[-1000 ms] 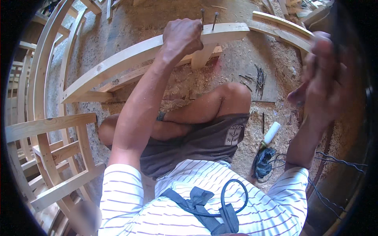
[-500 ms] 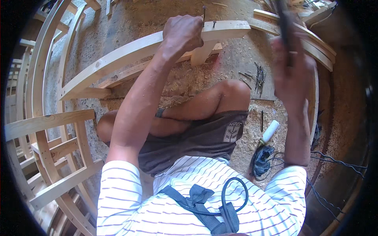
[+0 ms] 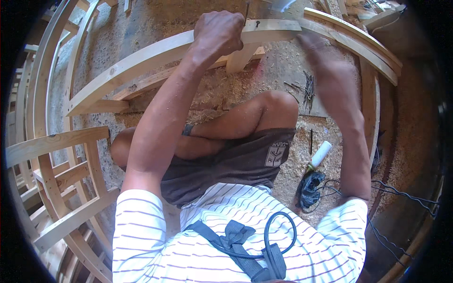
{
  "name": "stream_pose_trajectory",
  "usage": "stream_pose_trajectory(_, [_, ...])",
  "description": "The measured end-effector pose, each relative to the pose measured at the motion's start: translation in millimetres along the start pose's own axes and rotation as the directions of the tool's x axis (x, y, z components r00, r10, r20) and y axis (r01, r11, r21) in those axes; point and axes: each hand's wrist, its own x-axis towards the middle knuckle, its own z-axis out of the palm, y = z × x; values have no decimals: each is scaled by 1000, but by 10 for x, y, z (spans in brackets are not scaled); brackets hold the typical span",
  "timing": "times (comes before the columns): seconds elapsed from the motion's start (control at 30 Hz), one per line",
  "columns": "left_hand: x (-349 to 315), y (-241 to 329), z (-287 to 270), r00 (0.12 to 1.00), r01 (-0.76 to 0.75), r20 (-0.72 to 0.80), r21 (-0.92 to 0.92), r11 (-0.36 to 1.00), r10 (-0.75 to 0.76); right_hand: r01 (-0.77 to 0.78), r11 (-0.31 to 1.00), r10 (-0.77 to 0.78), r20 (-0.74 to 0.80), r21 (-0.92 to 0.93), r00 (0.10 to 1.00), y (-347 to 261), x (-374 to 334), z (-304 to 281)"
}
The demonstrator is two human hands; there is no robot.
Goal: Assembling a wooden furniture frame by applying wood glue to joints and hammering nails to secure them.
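Note:
My left hand (image 3: 218, 34) is closed at the far edge of a pale wooden frame (image 3: 141, 60). A long nail (image 3: 247, 10) stands upright at its fingers, which appear to pinch it; its lower part is hidden. Beside it a second nail (image 3: 257, 23) sticks up from the wood. My right hand (image 3: 328, 73), smeared by motion, is closed near the frame's right end. It grips a hammer, mostly blurred away now; a pale streak (image 3: 282, 4) at the top edge may be its head. The dark handle shows clearly only in the earlier frame.
Loose nails (image 3: 309, 92) lie on a board right of my knee. Nearby are a white-handled tool (image 3: 322, 153), a black plastic bag (image 3: 310, 188) and dark cables (image 3: 401, 193). Wooden frames (image 3: 56, 141) stand on the left; curved wooden pieces (image 3: 358, 40) lie at far right. Sawdust covers the floor.
My right hand has swung down and leftward with the hammer, from raised at the right toward the nails. My left hand stays by the nail; the whole view has shifted slightly.

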Motion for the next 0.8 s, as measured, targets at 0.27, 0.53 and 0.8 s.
stream_pose_trajectory(0.27, [49, 146, -104, 1000, 2, 27, -26, 1000, -1, -433, 781, 502, -39, 450, 864, -202, 174, -649])
stream_pose_trajectory(0.53, [-34, 56, -148, 998, 41, 47, -38, 998, -39, -163, 925, 82, 237, 344, 968, -82, 30, -350])
stream_pose_trajectory(0.8, [-75, 25, -131, 1000, -10, 2, -32, 999, 10, -264, 798, 233, 127, 541, 964, -69, -218, -437])
